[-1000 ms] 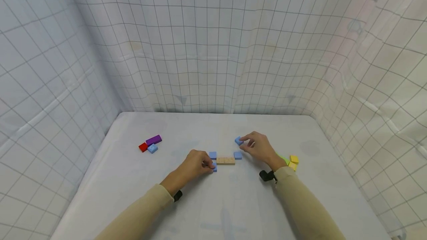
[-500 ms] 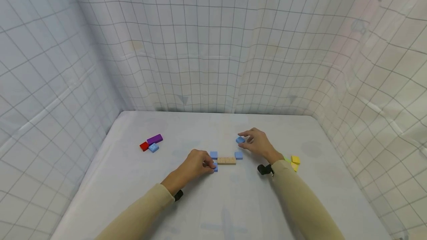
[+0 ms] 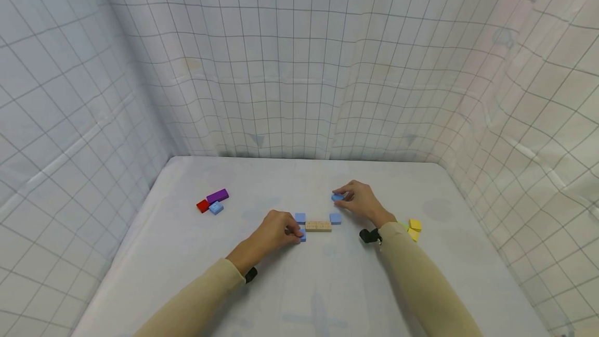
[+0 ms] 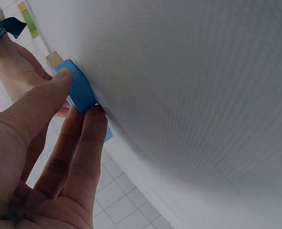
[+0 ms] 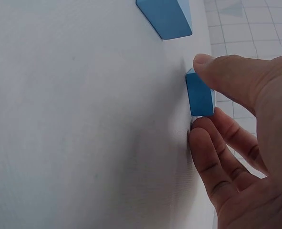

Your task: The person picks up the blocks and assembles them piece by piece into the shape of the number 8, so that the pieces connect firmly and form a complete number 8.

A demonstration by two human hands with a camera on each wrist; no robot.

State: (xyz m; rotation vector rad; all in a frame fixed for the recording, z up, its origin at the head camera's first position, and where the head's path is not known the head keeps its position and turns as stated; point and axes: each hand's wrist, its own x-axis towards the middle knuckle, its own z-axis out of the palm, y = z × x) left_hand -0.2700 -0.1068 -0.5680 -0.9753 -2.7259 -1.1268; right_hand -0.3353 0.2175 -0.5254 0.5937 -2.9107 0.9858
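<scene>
In the head view, my left hand (image 3: 276,232) pinches a blue block (image 3: 302,235) at the near left corner of a wooden block (image 3: 318,227). The left wrist view has the thumb on the face of this blue block (image 4: 78,88) and fingertips at its lower end. My right hand (image 3: 362,204), farther back, holds another blue block (image 3: 337,197) between thumb and fingers. Close up, that block (image 5: 200,98) sits low at the table surface. Two more blue blocks stand by the wooden block's far corners, one on the left (image 3: 300,218) and one on the right (image 3: 335,218).
At the left of the white table (image 3: 187,269) lie a purple block (image 3: 217,196), a red block (image 3: 203,206) and a light blue block (image 3: 216,208). Yellow blocks (image 3: 414,225) and a partly hidden green one lie beside the right forearm. Gridded curtains (image 3: 299,66) surround the table.
The right hand has come round the far blue block, which has turned from slanted to nearly straight. The left hand stays in place on its block.
</scene>
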